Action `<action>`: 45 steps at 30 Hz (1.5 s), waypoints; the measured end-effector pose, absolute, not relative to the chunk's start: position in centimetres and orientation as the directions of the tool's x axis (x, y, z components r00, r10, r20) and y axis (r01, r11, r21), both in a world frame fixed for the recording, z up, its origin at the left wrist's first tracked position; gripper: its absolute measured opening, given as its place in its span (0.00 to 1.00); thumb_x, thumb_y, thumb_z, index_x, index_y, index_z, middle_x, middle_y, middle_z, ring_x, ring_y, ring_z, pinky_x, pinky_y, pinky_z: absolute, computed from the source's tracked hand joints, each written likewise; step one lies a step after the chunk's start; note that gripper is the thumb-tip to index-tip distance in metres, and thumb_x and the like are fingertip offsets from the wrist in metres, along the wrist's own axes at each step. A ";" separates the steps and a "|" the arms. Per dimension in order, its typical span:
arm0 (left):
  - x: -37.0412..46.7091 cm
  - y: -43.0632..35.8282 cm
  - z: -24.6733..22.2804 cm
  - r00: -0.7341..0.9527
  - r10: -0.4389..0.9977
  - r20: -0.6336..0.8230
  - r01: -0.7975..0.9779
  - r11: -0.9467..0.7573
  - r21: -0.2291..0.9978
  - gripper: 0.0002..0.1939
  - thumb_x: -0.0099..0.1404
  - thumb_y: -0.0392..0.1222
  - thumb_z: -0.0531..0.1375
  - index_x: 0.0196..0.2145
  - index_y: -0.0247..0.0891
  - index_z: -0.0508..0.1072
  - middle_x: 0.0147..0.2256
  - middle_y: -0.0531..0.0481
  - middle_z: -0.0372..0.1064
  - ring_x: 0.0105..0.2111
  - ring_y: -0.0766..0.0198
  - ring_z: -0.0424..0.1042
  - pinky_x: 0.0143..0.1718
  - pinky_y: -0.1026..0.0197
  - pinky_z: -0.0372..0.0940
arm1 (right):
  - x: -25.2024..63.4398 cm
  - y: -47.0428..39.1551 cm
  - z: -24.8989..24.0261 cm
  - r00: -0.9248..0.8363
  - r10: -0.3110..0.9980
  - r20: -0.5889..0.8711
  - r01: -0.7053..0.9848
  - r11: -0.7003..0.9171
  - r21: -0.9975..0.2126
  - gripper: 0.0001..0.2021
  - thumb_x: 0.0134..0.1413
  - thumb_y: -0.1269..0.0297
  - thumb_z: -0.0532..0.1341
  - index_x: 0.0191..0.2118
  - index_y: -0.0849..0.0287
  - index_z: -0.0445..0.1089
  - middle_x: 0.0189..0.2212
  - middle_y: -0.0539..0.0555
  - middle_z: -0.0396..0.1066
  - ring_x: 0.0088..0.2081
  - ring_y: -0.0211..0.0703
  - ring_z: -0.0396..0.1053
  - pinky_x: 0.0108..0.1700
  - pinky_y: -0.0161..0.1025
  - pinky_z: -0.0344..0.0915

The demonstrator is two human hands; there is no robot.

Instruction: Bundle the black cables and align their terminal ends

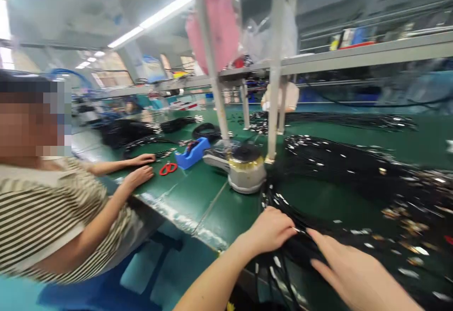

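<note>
Our left hand [271, 228] is curled, thumb and fingers pinching a cable [300, 230] by a small pale end; that end pokes out toward our right hand [354, 264]. Our right is unclenched: index stretched toward the same end, thumb spread below it. Blur there, so we can't tell whether the index touches.

Under and between both hands: a black bundle [300, 252]. Loose tails with white tips hang below the left hand, past the table [201, 202] edge; more tips fan out just beyond its knuckles. Right of and beyond our right hand, a big pile [339, 164] of black cables with pale and brassy ends.

Ahead of the left hand, slightly left: round grey device [247, 179], yellow and black on top, beside two white posts [272, 89]. Further left, blue tape holder [193, 154], then red-handled scissors [168, 168] just beside it.

Well left of our hands, a co-worker [71, 212] in stripes sits with both hands on the table edge, near more cables. High beyond our hands: a shelf [354, 56], plus a pink bag [219, 28] hanging by the posts.
</note>
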State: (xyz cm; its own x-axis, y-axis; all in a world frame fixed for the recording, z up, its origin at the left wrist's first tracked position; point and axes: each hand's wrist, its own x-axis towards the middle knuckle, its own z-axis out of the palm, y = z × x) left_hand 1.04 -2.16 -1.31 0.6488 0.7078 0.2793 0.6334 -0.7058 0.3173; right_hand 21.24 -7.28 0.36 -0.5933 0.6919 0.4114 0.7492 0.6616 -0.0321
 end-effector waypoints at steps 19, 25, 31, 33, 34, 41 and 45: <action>-3.3 -3.4 -2.5 0.676 0.637 0.370 0.545 -0.770 0.332 0.10 0.64 0.36 0.49 0.35 0.41 0.70 0.37 0.48 0.70 0.45 0.59 0.64 0.47 0.53 0.61 | 24.9 -11.7 1.4 -0.591 0.782 0.198 0.806 0.585 0.093 0.08 0.53 0.77 0.52 0.28 0.59 0.61 0.24 0.51 0.65 0.25 0.41 0.62 0.28 0.38 0.47; -5.6 -4.3 -2.1 0.678 0.602 0.423 0.671 -0.741 -0.021 0.12 0.61 0.32 0.50 0.34 0.44 0.72 0.41 0.48 0.69 0.48 0.55 0.62 0.47 0.49 0.60 | 31.5 -14.2 0.3 -0.571 0.785 0.239 0.820 0.561 0.117 0.11 0.56 0.77 0.48 0.27 0.58 0.60 0.23 0.50 0.62 0.23 0.41 0.57 0.28 0.39 0.45; -7.4 -5.1 -1.3 0.692 0.648 0.318 0.705 -0.701 -0.103 0.17 0.56 0.27 0.50 0.37 0.44 0.71 0.44 0.47 0.66 0.50 0.50 0.58 0.47 0.45 0.59 | 33.7 -16.6 -1.6 -0.538 0.813 0.223 0.842 0.529 0.103 0.11 0.57 0.76 0.48 0.26 0.56 0.58 0.20 0.49 0.61 0.21 0.42 0.57 0.27 0.39 0.45; -5.8 -6.3 -0.4 0.671 0.668 0.321 0.714 -0.699 -0.039 0.18 0.54 0.26 0.49 0.37 0.41 0.70 0.46 0.45 0.64 0.53 0.48 0.54 0.49 0.42 0.56 | 32.7 -17.3 -1.4 -0.569 0.794 0.215 0.821 0.565 0.087 0.12 0.57 0.76 0.48 0.25 0.56 0.57 0.19 0.48 0.61 0.19 0.41 0.57 0.25 0.38 0.44; -4.4 -7.1 0.0 0.664 0.667 0.337 0.705 -0.709 0.015 0.18 0.53 0.25 0.49 0.37 0.40 0.69 0.47 0.44 0.63 0.54 0.48 0.53 0.51 0.42 0.55 | 31.9 -17.6 -1.1 -0.593 0.776 0.215 0.802 0.592 0.077 0.12 0.56 0.76 0.48 0.24 0.56 0.57 0.19 0.48 0.62 0.18 0.41 0.57 0.24 0.38 0.44; 8.0 -13.6 -0.3 0.850 0.522 0.076 0.458 -0.801 0.385 0.17 0.57 0.36 0.53 0.46 0.37 0.60 0.30 0.46 0.71 0.29 0.59 0.71 0.29 0.60 0.68 | 25.8 -17.6 0.0 -0.639 0.740 0.210 0.741 0.666 -0.091 0.09 0.48 0.78 0.50 0.25 0.57 0.61 0.21 0.50 0.68 0.20 0.42 0.64 0.23 0.38 0.49; 9.1 -14.5 -2.1 0.793 0.609 0.005 0.565 -0.739 0.367 0.19 0.59 0.41 0.54 0.47 0.35 0.57 0.32 0.47 0.71 0.28 0.56 0.71 0.27 0.58 0.67 | 26.0 -16.9 -1.5 -0.609 0.790 0.070 0.733 0.594 -0.333 0.12 0.55 0.74 0.48 0.26 0.58 0.62 0.22 0.50 0.69 0.21 0.39 0.65 0.23 0.35 0.51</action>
State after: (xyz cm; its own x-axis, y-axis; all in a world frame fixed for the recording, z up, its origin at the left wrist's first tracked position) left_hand 9.11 -14.45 -2.14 0.7929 0.6093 0.0054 0.5652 -0.7389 0.3668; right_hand 25.98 -16.93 -1.54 -0.6087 0.7903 0.0699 0.7326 0.5937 -0.3330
